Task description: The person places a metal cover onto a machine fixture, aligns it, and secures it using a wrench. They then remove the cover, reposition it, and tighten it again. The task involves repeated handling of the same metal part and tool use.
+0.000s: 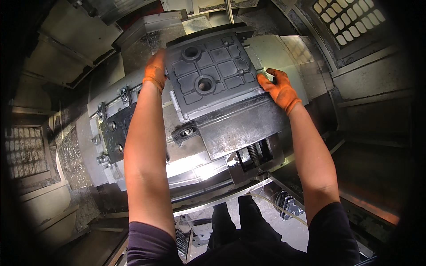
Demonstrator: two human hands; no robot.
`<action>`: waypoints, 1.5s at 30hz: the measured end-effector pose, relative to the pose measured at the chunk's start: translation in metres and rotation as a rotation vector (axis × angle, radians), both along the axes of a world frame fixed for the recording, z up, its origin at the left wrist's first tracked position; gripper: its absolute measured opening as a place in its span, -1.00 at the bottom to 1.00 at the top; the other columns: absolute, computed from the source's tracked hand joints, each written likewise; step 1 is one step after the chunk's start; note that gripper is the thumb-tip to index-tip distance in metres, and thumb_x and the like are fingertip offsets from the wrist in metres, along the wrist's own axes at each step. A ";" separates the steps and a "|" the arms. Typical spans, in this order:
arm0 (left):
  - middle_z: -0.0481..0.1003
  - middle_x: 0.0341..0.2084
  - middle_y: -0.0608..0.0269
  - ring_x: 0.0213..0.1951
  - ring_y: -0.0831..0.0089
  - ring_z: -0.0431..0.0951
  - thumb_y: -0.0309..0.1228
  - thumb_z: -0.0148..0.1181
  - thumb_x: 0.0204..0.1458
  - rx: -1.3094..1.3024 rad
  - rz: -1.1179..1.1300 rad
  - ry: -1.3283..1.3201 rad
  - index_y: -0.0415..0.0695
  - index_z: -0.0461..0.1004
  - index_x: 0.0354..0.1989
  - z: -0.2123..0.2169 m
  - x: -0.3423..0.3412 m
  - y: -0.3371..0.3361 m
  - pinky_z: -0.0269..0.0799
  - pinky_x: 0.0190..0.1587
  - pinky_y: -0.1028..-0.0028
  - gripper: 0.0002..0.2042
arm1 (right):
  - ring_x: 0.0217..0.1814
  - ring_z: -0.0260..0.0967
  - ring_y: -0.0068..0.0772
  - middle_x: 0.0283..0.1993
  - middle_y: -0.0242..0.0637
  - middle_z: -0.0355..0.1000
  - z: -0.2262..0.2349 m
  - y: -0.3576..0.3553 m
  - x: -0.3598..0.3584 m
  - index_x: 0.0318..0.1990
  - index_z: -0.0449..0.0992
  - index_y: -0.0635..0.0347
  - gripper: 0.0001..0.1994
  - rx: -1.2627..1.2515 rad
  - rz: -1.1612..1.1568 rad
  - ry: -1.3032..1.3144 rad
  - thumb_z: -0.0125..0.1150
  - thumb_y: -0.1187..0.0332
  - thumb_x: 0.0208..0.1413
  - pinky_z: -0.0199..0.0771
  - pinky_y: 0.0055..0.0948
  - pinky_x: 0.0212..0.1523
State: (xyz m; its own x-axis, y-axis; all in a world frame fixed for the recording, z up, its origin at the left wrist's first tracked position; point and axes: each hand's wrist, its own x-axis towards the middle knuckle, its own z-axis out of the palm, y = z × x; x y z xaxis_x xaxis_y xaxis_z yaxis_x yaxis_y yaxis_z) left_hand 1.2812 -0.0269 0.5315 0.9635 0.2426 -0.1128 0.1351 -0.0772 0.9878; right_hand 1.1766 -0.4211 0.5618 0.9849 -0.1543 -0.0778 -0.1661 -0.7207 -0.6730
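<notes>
A square, dark grey cast metal plate (pixel 213 66) with raised ribs and two round holes lies on the machine vise (pixel 242 126) in front of me. My left hand (pixel 155 70), in an orange glove, presses along the plate's left edge, its fingertips partly hidden behind that edge. At the right edge, my right hand (pixel 280 91), gloved in orange too, grips the near right corner. Its thumb lies against the plate and its fingers curl beyond. Together the hands hold the plate from both sides.
Left of the vise, a dark fixture block (pixel 117 133) with round holes is clamped to the machine table. A small slotted clamp (pixel 186 132) sits by the plate's near left corner. The vise screw (pixel 254 153) shows in front. Metal enclosure walls with grid-covered windows (pixel 348 20) surround the table.
</notes>
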 end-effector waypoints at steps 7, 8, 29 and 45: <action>0.52 -0.29 0.44 -0.30 0.50 0.40 0.10 0.14 0.08 -0.067 0.005 -0.001 0.02 0.57 -0.12 -0.004 0.002 -0.001 0.28 -0.33 0.39 -0.57 | 0.30 0.37 -0.02 0.37 0.10 0.26 0.003 -0.001 0.000 0.30 0.39 0.39 -0.19 0.178 -0.035 0.012 0.27 -0.20 0.17 0.34 -0.24 0.32; 0.51 -0.29 0.44 -0.31 0.50 0.40 0.11 0.14 0.07 -0.062 0.012 0.005 0.03 0.57 -0.11 -0.006 0.002 0.000 0.27 -0.33 0.38 -0.56 | 0.29 0.38 -0.03 0.37 0.10 0.26 0.005 0.001 -0.001 0.30 0.39 0.39 -0.19 0.178 -0.033 0.009 0.27 -0.21 0.17 0.34 -0.24 0.32; 0.52 -0.27 0.45 -0.33 0.51 0.42 0.19 0.18 0.02 -0.067 0.038 0.064 0.02 0.55 -0.05 0.001 -0.004 -0.005 0.28 -0.35 0.37 -0.47 | 0.39 0.29 0.12 0.38 0.19 0.25 0.001 -0.003 0.002 0.29 0.38 0.43 -0.10 -0.037 0.034 -0.010 0.30 -0.27 0.08 0.31 -0.18 0.37; 0.46 -0.30 0.32 -0.29 0.43 0.38 0.24 -0.05 0.27 -0.169 0.212 0.046 -0.16 0.47 0.11 -0.013 -0.056 -0.030 0.36 -0.19 0.45 -0.35 | 0.32 0.32 0.21 0.33 0.21 0.29 -0.002 -0.003 -0.003 0.26 0.39 0.46 -0.22 0.005 0.054 -0.106 0.24 -0.16 0.21 0.39 -0.11 0.28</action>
State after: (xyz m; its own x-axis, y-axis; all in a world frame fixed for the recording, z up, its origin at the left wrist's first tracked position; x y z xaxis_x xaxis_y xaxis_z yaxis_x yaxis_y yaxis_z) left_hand 1.2252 -0.0564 0.5188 0.8861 0.4124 -0.2116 0.1759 0.1231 0.9767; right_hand 1.1732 -0.4240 0.5601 0.9946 -0.1005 0.0267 -0.0546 -0.7231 -0.6885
